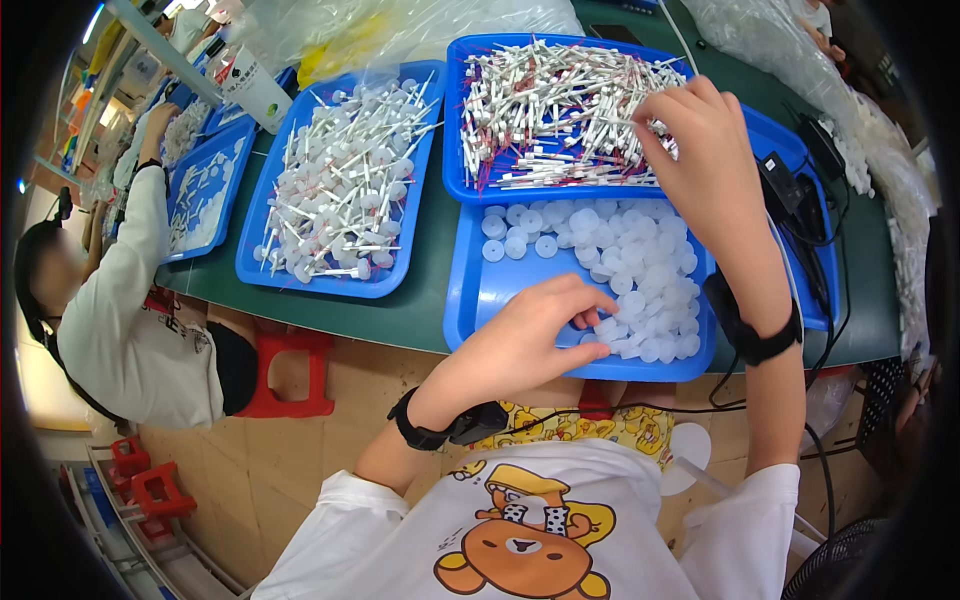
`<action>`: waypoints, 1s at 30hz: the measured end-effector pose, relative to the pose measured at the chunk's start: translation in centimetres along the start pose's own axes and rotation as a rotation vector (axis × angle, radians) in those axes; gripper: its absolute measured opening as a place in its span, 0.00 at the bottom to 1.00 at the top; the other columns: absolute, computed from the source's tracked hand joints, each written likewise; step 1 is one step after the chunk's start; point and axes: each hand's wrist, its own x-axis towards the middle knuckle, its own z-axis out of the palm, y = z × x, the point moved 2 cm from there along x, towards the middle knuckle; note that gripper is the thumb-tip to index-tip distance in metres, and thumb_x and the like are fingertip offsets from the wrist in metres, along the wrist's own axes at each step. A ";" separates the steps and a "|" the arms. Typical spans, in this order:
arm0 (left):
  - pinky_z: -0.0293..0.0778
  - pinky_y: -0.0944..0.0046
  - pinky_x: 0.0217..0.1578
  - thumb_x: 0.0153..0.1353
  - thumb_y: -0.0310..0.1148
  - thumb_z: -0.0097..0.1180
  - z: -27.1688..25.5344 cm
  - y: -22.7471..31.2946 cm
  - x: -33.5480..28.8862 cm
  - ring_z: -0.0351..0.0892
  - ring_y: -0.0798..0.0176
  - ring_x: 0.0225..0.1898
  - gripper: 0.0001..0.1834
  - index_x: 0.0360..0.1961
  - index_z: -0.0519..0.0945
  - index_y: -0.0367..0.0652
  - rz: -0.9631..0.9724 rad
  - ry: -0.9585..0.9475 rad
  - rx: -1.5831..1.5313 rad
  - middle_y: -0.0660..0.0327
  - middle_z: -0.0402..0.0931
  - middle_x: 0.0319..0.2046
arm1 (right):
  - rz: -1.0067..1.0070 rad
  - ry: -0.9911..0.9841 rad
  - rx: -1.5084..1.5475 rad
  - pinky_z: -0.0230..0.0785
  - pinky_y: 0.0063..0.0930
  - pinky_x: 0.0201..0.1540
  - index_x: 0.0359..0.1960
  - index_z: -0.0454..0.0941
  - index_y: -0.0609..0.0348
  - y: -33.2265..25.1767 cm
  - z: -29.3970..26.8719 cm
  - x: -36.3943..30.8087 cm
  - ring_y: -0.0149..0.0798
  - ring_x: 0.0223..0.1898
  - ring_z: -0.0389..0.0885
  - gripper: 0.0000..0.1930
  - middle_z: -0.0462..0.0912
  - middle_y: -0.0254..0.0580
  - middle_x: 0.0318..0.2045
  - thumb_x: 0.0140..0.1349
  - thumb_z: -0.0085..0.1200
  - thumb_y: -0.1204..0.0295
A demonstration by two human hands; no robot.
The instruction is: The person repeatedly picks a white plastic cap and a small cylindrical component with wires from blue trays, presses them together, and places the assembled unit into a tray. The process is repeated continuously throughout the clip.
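Note:
In the lower blue tray [515,322] lie many translucent white round discs [645,270], each with a small centre hole. My left hand [535,335] hovers at the discs' left edge, thumb and fingers apart, with nothing visible between them. Above it, an upper blue tray [530,195] overlaps the lower one and holds a heap of thin white sticks with red strands [560,110]. Over the right side of that heap is my right hand [705,145], thumb and forefinger brought together. Whatever they pinch is too small to make out.
To the left, another blue tray [345,288] holds sticks fitted with discs [345,180]. Beyond stands a white cup [255,88]. A co-worker [135,310] reaches toward a farther tray [212,240]. Black adapters [785,185] and cables lie at right; plastic bags [420,35] cover the back.

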 end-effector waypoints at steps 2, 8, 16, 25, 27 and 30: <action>0.76 0.64 0.43 0.55 0.27 0.68 0.0 -0.2 0.0 0.79 0.61 0.38 0.15 0.43 0.80 0.37 -0.015 -0.016 0.008 0.58 0.77 0.38 | 0.111 -0.086 0.011 0.66 0.38 0.43 0.31 0.79 0.60 -0.6 -1.9 -1.4 0.46 0.37 0.76 0.02 0.80 0.41 0.31 0.56 0.58 0.77; 0.76 0.66 0.42 0.53 0.28 0.70 -0.7 0.1 -0.4 0.80 0.64 0.37 0.14 0.40 0.81 0.37 -0.067 0.038 0.007 0.59 0.79 0.38 | 0.368 -0.200 0.267 0.64 0.35 0.40 0.39 0.79 0.63 -3.9 -5.9 -6.5 0.46 0.34 0.74 0.07 0.76 0.45 0.29 0.58 0.55 0.82; 0.79 0.63 0.46 0.49 0.18 0.72 -1.9 0.8 -1.3 0.81 0.62 0.44 0.21 0.43 0.76 0.35 -0.074 0.190 -0.475 0.54 0.79 0.43 | 0.473 -0.130 0.650 0.65 0.27 0.29 0.38 0.83 0.64 -7.3 -8.2 -10.8 0.36 0.29 0.74 0.09 0.77 0.40 0.28 0.56 0.60 0.84; 0.78 0.58 0.51 0.50 0.16 0.71 -1.8 1.6 -2.2 0.80 0.60 0.49 0.21 0.42 0.75 0.37 0.028 0.101 -0.942 0.55 0.77 0.43 | 0.389 -0.079 0.674 0.60 0.24 0.25 0.35 0.84 0.62 -7.4 -8.7 -10.7 0.34 0.26 0.70 0.09 0.78 0.37 0.25 0.51 0.65 0.83; 0.78 0.59 0.50 0.50 0.16 0.71 -1.7 1.6 -2.2 0.80 0.60 0.48 0.19 0.39 0.74 0.38 0.008 0.151 -0.939 0.58 0.75 0.41 | 0.402 -0.070 0.666 0.60 0.24 0.26 0.35 0.84 0.62 -7.5 -8.8 -10.9 0.34 0.25 0.70 0.09 0.78 0.36 0.24 0.50 0.66 0.83; 0.76 0.63 0.46 0.51 0.16 0.70 -1.4 1.2 -2.2 0.78 0.65 0.43 0.19 0.34 0.71 0.42 0.000 0.130 -0.887 0.62 0.71 0.38 | 0.378 -0.077 0.688 0.60 0.24 0.27 0.35 0.84 0.62 -7.5 -8.6 -10.9 0.34 0.25 0.70 0.09 0.79 0.36 0.24 0.50 0.66 0.83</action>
